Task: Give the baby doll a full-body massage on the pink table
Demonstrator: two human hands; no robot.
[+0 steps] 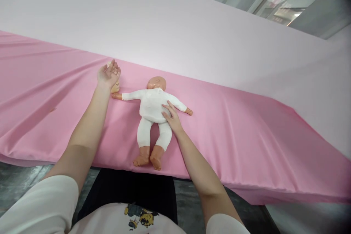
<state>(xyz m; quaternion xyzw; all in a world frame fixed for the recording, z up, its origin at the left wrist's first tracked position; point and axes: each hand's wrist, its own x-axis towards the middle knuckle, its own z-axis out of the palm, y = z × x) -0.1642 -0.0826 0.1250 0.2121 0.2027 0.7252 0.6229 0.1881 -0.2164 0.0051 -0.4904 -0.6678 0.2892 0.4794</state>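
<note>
A baby doll (154, 106) in a white body suit lies on its back on a pink sheet, arms spread and feet toward me. Its head is tipped back, so the features hardly show. My right hand (172, 117) rests against the side of its belly with fingers apart. To the left of the doll's head, my left hand (109, 76) is turned palm up, its fingers loosely bent and apart. Right beside that wrist is a pale yellow face piece (115, 87), partly covered by the hand; I cannot tell whether they touch.
The pink sheet (233, 135) covers a long padded surface, with folds at both sides. A white wall (164, 33) rises along its far edge, with glass panes above. Grey floor (189, 199) shows below the near edge.
</note>
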